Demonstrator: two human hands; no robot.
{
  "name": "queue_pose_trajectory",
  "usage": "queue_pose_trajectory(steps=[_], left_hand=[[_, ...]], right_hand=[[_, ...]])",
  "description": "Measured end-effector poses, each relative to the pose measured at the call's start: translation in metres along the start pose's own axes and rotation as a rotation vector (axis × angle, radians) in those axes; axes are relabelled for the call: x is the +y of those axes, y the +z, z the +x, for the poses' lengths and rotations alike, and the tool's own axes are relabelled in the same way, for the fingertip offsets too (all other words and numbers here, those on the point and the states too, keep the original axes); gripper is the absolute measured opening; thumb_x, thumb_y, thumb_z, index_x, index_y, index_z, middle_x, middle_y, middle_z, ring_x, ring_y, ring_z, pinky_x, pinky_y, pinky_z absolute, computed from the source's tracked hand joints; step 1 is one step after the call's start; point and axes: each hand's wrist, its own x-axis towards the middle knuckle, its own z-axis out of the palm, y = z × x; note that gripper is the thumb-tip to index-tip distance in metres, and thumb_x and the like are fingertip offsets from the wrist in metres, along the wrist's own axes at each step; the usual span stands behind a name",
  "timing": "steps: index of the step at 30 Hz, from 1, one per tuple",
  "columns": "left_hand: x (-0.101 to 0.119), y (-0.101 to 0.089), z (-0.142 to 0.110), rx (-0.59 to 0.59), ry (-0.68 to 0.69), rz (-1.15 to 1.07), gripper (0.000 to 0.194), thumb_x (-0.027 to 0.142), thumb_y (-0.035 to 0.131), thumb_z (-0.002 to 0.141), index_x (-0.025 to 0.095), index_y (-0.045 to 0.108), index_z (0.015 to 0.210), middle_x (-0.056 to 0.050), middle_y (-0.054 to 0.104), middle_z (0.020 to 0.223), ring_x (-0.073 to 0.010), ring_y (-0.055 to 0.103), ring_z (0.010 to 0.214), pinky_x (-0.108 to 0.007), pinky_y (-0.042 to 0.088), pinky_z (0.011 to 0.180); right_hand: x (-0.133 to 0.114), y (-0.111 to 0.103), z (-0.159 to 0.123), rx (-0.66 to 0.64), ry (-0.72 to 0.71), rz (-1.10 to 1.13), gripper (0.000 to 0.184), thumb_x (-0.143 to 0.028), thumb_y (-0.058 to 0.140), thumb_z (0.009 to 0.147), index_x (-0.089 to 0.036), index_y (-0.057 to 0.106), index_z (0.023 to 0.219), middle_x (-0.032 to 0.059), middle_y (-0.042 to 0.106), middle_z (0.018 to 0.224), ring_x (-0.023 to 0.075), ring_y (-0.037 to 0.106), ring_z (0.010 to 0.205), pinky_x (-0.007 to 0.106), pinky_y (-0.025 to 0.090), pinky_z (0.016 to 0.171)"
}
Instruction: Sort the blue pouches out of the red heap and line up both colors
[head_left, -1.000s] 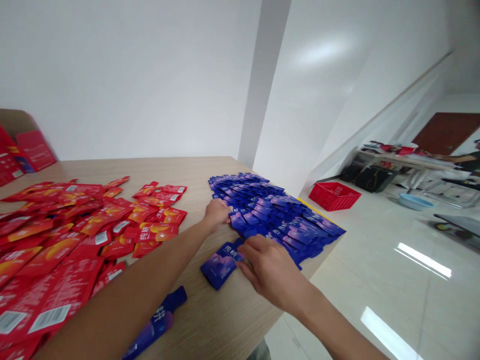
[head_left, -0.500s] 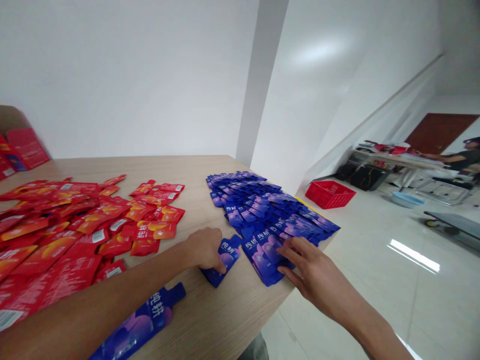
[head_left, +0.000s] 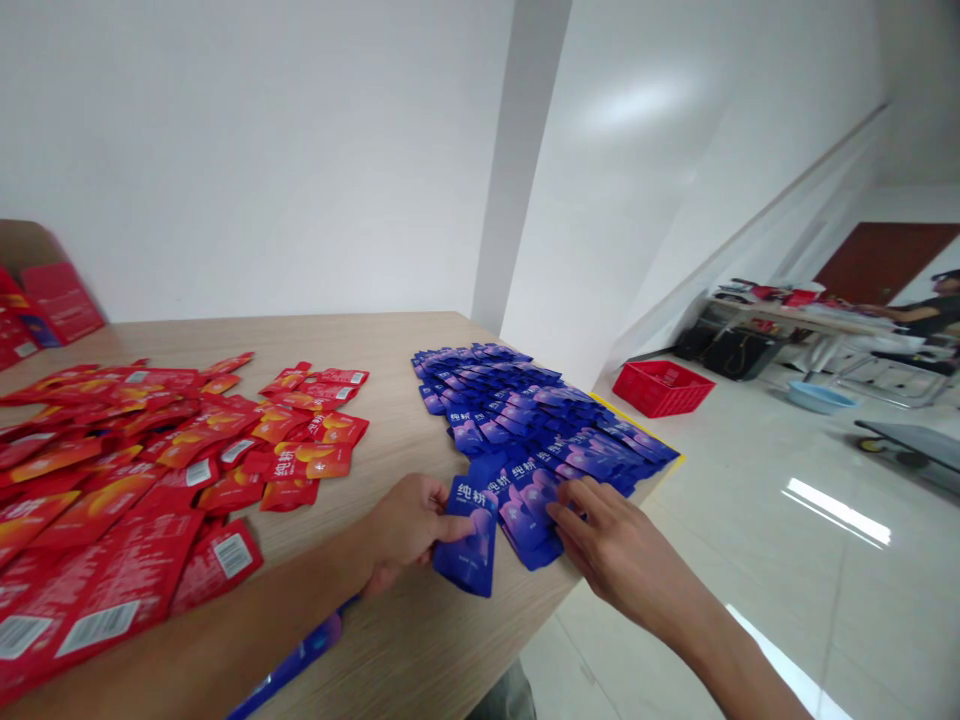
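A: What's held in the L hand (head_left: 409, 520)?
B: 1 blue pouch (head_left: 469, 565), pinched btwn thumb & fingers at its L edge. The hand is closed on it. The printed front is turned up; whether the pouch is fully clear of the table (head_left: 420, 650) can't be told.
A: And where's that, exactly?
B: Over the near part of the table, just beside the near end of the blue rows (head_left: 517, 415), which are laid overlapping along the R side.
A: R hand (head_left: 604, 530)?
B: Half closed, fingers bent. The nearest pouches of those rows are met by its fingertips, approx. at the table's R edge. Whether any are gripped can't be told.
A: Anything under the L forearm (head_left: 247, 615)?
B: A 2nd blue pouch (head_left: 319, 640), mostly hidden by it.
A: Rest of the table?
B: L side's covered by a red pouch heap (head_left: 172, 430), some barcodes shown. A red box (head_left: 64, 305) is seen at the far L corner.
A: Floor etc.?
B: A red crate (head_left: 664, 390) & a lt. blue basin (head_left: 821, 397) are seen to the R; farther back, a co-worker (head_left: 930, 315) is seated at a 2nd table (head_left: 795, 312).
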Motion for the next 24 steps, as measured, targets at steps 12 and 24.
queue_pose_trajectory(steps=[12,24], left_hand=[[-0.005,0.054,0.021,0.232,-0.044,-0.318,0.024,0.003,0.076,0.085,0.016,0.056,0.078,0.002,0.065,0.067,-0.0118,0.063,0.057,-0.026,0.054,0.058],[0.003,0.076,0.039,0.258,-0.048,-0.240,0.037,0.005,0.069,0.096,0.025,0.040,0.086,0.001,0.065,0.048,-0.0147,0.061,0.041,-0.022,0.051,0.047]], right_hand=[[0.006,0.001,-0.005,0.239,-0.077,-0.156,0.030,-0.014,0.045,0.111,-0.009,0.074,0.106,0.0114,0.071,0.096,0.0242,0.061,0.087,0.037,0.048,0.078],[0.007,0.009,-0.012,0.303,-0.080,-0.052,0.022,-0.013,0.051,0.110,-0.008,0.072,0.106,0.0109,0.068,0.094,0.0235,0.057,0.087,0.036,0.047,0.077]])
